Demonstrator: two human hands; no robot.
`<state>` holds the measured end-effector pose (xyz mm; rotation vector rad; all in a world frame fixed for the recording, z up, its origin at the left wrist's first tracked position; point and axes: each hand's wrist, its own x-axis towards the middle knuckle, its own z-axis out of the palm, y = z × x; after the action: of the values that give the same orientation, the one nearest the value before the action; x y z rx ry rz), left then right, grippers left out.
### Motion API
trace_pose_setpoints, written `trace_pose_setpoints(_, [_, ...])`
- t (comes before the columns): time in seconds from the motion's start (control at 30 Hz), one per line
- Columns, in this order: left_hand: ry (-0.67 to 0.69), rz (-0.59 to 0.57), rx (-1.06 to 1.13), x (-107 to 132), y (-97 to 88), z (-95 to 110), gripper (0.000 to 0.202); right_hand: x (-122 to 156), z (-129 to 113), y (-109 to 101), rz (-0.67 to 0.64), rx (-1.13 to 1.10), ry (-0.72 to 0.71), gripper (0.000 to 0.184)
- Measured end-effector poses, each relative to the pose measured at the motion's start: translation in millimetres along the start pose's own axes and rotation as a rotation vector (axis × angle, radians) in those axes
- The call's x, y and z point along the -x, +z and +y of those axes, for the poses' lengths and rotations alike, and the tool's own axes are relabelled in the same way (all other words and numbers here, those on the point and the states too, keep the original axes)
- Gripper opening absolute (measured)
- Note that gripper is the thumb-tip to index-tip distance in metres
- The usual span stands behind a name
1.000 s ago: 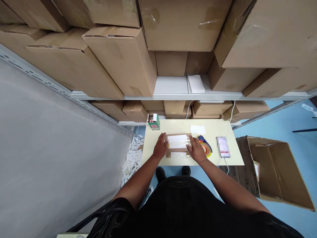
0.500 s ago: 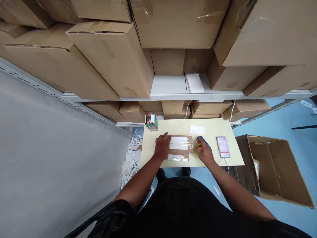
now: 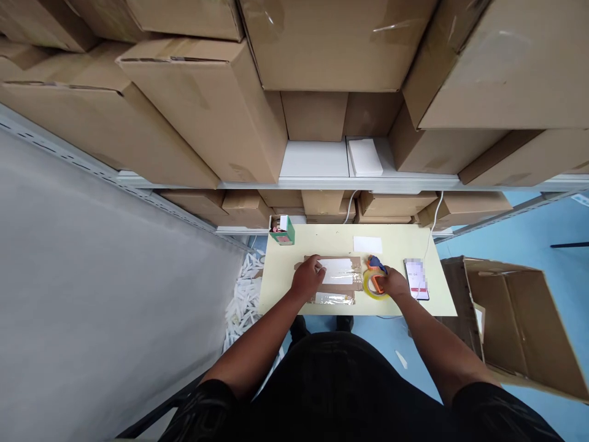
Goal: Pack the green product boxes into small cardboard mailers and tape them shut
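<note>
On the tabletop lies a flat cardboard package (image 3: 356, 265) with a white sheet (image 3: 338, 271) under shiny clear tape. My left hand (image 3: 308, 276) rests on its left end, thumb and forefinger curved and apart at the sheet's edge. A second piece of taped cardboard (image 3: 335, 298) with a white paper shows at the near side. My right hand (image 3: 394, 282) is closed around a tape dispenser (image 3: 377, 264) with orange and blue parts and a yellowish tape roll, just right of the package. My fingers partly hide the dispenser's handle.
A small green box (image 3: 282, 231) stands at the table's (image 3: 276, 294) back left. A white card (image 3: 367, 244) lies behind the package, a phone (image 3: 416, 279) with a cable at right. An open carton (image 3: 519, 319) sits on the floor; shelves of boxes (image 3: 202, 104) rise ahead.
My right hand has shifted slightly right and turned, so the tape roll now shows clearly. My left hand has moved slightly right, its fingers going from flat to curved.
</note>
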<state>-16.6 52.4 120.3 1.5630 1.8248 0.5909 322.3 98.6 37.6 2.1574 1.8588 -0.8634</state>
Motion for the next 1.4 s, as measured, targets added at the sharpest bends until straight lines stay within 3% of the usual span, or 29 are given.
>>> trace_pose_setpoints(0.17, [-0.026,-0.065,0.185,-2,-13.3,0,0.02,47,6,-21,0.385,-0.206,-0.198,0.059])
trace_pose_setpoints(0.23, [0.008,-0.074,0.22,-1,-15.6,-1,0.024,68,-4,-37,0.514,-0.221,-0.337,0.06])
trace_pose_setpoints(0.3, [0.024,-0.073,0.252,1,-16.0,-1,0.031,86,-24,-54,0.558,-0.188,-0.47,0.063])
trace_pose_setpoints(0.47, [-0.066,-0.14,0.444,6,-15.6,-4,0.051,105,-100,-77,0.485,-0.003,-0.654,0.067])
trace_pose_setpoints(0.63, [-0.164,-0.156,0.637,10,-16.2,-8,0.061,103,-148,-62,0.454,0.229,-0.767,0.072])
trace_pose_setpoints(0.87, [-0.079,-0.096,0.675,14,-11.9,-19,0.024,110,-158,-46,0.481,0.245,-0.811,0.071])
trace_pose_setpoints(1.1, [-0.037,-0.016,0.573,17,-6.6,-19,0.021,113,-170,-54,0.424,0.275,-0.788,0.06])
trace_pose_setpoints(1.4, [-0.033,0.173,0.541,17,-18.1,-35,0.024,110,-192,-69,0.245,0.563,-0.857,0.069])
